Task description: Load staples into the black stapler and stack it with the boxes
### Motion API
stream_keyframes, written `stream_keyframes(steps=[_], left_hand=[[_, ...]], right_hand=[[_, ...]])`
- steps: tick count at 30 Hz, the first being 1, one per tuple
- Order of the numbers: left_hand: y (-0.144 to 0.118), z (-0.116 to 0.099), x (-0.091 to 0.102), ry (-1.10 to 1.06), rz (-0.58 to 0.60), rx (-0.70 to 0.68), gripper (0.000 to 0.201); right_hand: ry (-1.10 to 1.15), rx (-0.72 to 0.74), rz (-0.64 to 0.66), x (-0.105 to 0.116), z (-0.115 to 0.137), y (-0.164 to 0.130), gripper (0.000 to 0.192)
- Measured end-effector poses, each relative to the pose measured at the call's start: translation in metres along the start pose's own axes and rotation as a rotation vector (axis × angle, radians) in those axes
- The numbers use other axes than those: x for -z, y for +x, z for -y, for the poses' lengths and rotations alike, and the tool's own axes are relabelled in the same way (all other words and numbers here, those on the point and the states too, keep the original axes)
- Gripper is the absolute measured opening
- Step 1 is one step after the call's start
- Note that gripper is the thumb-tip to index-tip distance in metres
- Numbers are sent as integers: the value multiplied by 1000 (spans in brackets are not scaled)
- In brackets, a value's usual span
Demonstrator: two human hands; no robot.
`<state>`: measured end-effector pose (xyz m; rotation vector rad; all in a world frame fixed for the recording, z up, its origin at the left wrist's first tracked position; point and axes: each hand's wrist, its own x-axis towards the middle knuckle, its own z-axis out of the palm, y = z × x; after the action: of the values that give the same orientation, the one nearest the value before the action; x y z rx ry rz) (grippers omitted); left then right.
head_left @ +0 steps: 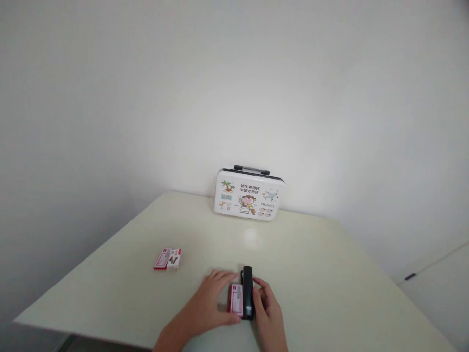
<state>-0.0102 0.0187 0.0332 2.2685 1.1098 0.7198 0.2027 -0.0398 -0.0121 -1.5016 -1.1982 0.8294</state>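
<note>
1. Left hand (pixel 214 299) rests flat beside small red-and-white cardboard staple box (pixel 235 299), near table's front edge.
2. Right hand (pixel 267 308) loosely grips black plastic stapler (pixel 248 292), touching the box.
3. Stapler closed; loading apparently not begun.

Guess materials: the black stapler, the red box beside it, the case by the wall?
Black stapler: likely glossy plastic shell; faint sheen. Red box: printed cardboard, flat matte faces. Case: probably hard plastic or tin, smooth printed front, dark rim; unclear which.
</note>
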Motion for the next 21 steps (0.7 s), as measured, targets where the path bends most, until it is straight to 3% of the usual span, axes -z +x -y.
stream_keyframes(steps=[3,5,8,11,15,19,21], left_hand=[[-9,52,39,162,-290,173,37],[-17,86,70,229,-389,294,45],[-32,122,99,305,-388,413,49],[-54,133,99,338,-329,448,55],[-82,111,70,350,-323,467,58],[-80,52,31,133,-357,328,61],[-65,16,14,3,-262,223,68]], right_hand=[[-22,-5,-17,0,-2,0,67],[-25,-12,-19,0,-2,0,68],[-14,-18,-4,0,-1,-1,68],[-11,-10,23,2,-2,0,63],[-52,9,42,4,-2,-1,55],[-80,10,34,3,-1,-1,54],[-81,15,36,3,-2,0,54]])
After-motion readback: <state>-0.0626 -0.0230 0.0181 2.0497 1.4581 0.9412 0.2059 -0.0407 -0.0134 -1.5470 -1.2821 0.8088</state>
